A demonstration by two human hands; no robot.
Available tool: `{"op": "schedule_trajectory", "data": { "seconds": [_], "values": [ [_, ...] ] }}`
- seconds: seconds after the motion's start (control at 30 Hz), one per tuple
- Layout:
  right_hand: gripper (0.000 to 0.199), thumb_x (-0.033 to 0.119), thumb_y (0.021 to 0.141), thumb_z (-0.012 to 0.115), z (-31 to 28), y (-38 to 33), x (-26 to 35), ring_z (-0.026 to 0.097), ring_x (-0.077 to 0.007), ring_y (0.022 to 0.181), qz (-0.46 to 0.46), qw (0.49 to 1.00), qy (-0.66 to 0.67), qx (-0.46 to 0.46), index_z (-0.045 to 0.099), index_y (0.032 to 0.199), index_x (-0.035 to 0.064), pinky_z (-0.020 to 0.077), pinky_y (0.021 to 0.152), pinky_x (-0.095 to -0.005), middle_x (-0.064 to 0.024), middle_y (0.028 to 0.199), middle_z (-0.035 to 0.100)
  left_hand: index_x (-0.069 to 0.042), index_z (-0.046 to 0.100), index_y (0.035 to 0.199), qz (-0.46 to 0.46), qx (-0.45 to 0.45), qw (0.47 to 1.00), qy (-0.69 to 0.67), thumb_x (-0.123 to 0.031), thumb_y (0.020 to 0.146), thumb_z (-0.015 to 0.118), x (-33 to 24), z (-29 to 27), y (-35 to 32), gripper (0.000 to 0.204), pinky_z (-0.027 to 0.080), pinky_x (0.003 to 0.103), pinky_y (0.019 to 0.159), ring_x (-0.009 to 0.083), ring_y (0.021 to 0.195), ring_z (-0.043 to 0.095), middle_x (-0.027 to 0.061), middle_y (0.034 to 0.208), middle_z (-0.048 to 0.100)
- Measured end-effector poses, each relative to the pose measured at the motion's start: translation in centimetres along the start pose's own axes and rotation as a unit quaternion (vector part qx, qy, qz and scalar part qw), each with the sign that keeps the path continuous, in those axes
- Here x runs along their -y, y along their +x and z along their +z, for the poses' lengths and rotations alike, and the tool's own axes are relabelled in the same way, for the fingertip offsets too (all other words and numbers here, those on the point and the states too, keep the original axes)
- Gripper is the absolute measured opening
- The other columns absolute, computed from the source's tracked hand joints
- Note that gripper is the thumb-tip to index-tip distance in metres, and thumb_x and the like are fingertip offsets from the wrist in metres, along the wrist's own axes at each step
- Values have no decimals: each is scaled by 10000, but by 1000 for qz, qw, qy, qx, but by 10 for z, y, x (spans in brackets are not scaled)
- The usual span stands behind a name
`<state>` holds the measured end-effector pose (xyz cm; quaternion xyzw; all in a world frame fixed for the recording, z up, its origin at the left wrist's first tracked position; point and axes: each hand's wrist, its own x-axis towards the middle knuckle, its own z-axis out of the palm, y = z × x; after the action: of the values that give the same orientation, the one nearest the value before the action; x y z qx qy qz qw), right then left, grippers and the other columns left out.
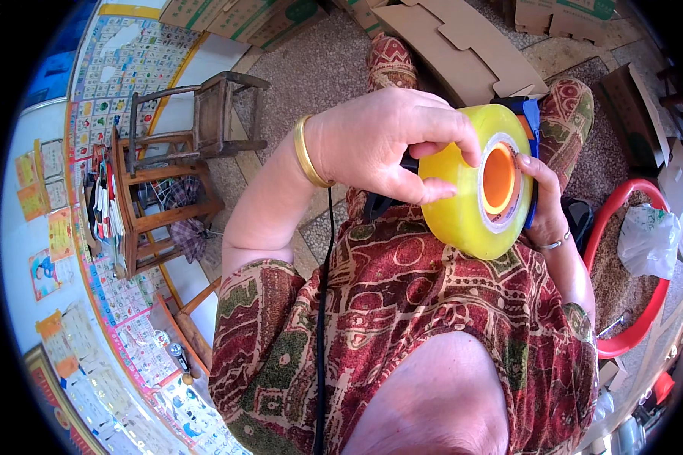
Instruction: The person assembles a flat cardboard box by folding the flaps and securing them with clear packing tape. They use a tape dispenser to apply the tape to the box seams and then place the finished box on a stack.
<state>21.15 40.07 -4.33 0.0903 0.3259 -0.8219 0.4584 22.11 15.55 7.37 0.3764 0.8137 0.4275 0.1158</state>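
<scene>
A large roll of clear yellow packing tape [451, 220] with an orange hub sits in front of my chest, its flat side turned up to the right. Behind it shows part of a blue and black tape dispenser [533, 117]. My left hand [387, 140], with a gold bangle at the wrist, comes from the left. Its fingers are bent onto the roll, index finger and thumb pressed on the yellow surface a little apart. My right hand [546, 205] is closed round the roll and dispenser from the right, thumb by the hub; its other fingers are mostly hidden.
Flattened cardboard [455, 53] lies on the floor beyond my knees. At left stand a small wooden chair [220, 117] and a wooden rack [163, 216] by the poster-covered wall. To the right are a red-rimmed basin [596, 284] and a white plastic bag [649, 243]. A black cord [324, 318] hangs down my front.
</scene>
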Motion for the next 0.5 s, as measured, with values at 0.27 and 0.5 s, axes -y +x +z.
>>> {"op": "schedule_trajectory", "data": {
  "seconds": [0.27, 0.5],
  "values": [
    [483, 316, 833, 576, 2, 1, -8, 657, -242, 883, 9, 1000, 6, -11, 562, 1131, -64, 538, 826, -340, -173, 987, 658, -104, 605, 987, 27, 13, 1000, 6, -55, 641, 726, 2, 5, -6, 370, 374, 298, 531, 157, 555, 443, 18, 670, 456],
    [479, 317, 830, 576, -4, 3, -11, 653, -235, 874, 16, 1000, -15, 8, 562, 1121, -64, 533, 820, -332, -160, 974, 657, -92, 600, 983, 54, -2, 998, 23, -11, 659, 687, 5, 11, -6, 345, 378, 300, 516, 169, 559, 460, 25, 666, 460]
  ]
}}
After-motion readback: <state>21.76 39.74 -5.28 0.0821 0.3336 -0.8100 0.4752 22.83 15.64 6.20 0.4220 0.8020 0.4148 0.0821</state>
